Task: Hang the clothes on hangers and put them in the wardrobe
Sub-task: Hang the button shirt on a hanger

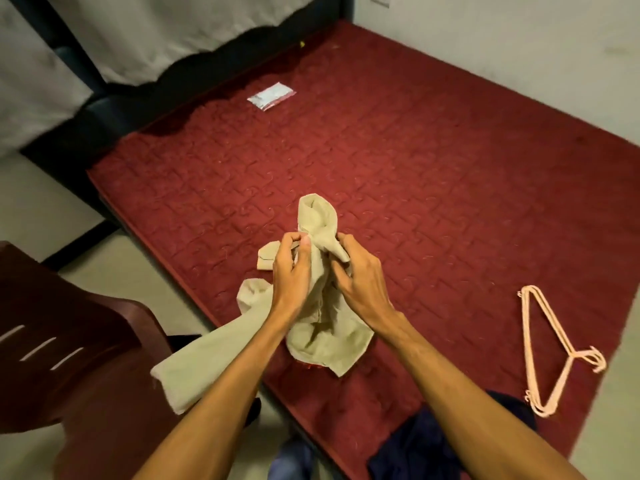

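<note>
A crumpled beige garment (322, 327) is held up over the near edge of the red mattress (433, 188). My left hand (292, 271) pinches a fold of it at the upper left, and my right hand (360, 278) grips the bunched cloth just beside it. One end of the garment hangs off the mattress edge down to the lower left. A stack of pink hangers (550, 351) lies flat on the mattress at the right, apart from both hands. A dark blue garment (436, 448) lies at the mattress's near corner, partly hidden by my right forearm.
A dark wooden chair (69, 358) stands close at the lower left. A small clear plastic packet (272, 95) lies far back on the mattress. A black headboard (104, 109) and a white wall close the far side. Pale floor (613, 393) shows at right.
</note>
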